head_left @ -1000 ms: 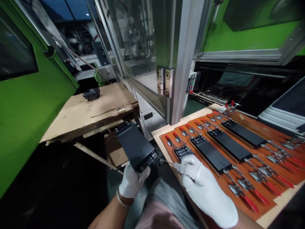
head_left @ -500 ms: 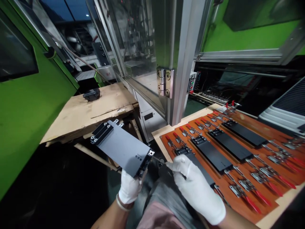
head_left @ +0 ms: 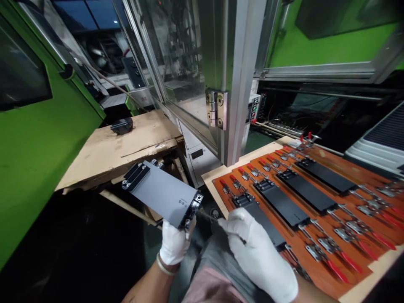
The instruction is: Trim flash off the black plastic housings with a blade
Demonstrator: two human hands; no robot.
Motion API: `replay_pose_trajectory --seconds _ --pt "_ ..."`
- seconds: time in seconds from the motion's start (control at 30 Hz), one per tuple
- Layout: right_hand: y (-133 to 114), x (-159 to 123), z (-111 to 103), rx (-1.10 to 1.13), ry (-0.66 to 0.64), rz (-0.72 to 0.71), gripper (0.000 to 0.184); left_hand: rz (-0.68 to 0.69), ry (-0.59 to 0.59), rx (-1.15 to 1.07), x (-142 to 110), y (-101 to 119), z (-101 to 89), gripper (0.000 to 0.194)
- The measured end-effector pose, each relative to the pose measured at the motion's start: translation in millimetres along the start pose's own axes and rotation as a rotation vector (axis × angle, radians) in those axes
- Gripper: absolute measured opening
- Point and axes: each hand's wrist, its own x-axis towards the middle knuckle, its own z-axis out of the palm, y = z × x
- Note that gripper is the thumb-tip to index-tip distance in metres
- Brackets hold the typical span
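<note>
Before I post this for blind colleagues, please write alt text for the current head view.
A gloved left hand holds a flat gray panel while the right hand holds a thin tool near its end. Four dark panels lie on an orange board among red-handled clamps.

On your left: green machine panel [head_left: 28, 176], 1 dark window [head_left: 22, 63]. Ahead of you: metal-framed glass door [head_left: 181, 46], 1 hinge [head_left: 222, 111]. Cardboard-topped table [head_left: 145, 130] between them. Upper left: bluish panes [head_left: 99, 14], 1 bright light spot [head_left: 115, 22].
</note>
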Motion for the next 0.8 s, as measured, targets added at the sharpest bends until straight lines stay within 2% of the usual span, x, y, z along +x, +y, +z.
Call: replay_pose_trajectory --seconds 0.1,0.17,0.27,0.37,0.43,0.53,0.63,0.7,0.8 --pt "-5.3 -5.2 1.3 -0.036 -0.148 0.041 0.033 0.160 0.074 0.019 -0.5 0.5 -0.3 0.014" --pt "-7.2 -7.6 4.5 -0.074 -0.186 0.058 0.035 0.174 0.079 0.024 -1.2 1.0 1.2 0.014" --pt "-7.8 -10.0 10.6 -0.023 -0.176 0.096 0.032 0.206 0.102 0.046 -1.3 1.0 6.2 0.012" --pt "-7.7 -11.6 15.1 0.086 -0.148 0.143 0.028 0.314 0.186 0.086 -0.4 -1.7 10.4 0.007" --pt "-8.2 -12.8 16.8 0.096 -0.101 0.122 0.029 0.363 0.208 0.158 0.5 -5.0 11.1 0.004" --pt "-10.1 -15.4 17.5 0.130 -0.074 0.129 0.029 0.443 0.223 0.373 2.2 -9.2 10.2 0.002" --pt "-10.3 -17.6 10.2 0.212 -0.115 0.200 0.025 0.664 0.267 0.682 3.0 -9.9 9.8 0.009" --pt "-7.6 -15.7 -2.1 0.227 -0.081 0.249 0.023 0.806 0.282 0.846 0.8 -9.7 10.3 0.013" --pt "-1.0 -5.0 -26.5 0.244 0.006 0.443 0.018 0.934 0.261 1.054 -10.4 -14.8 12.6 0.014"
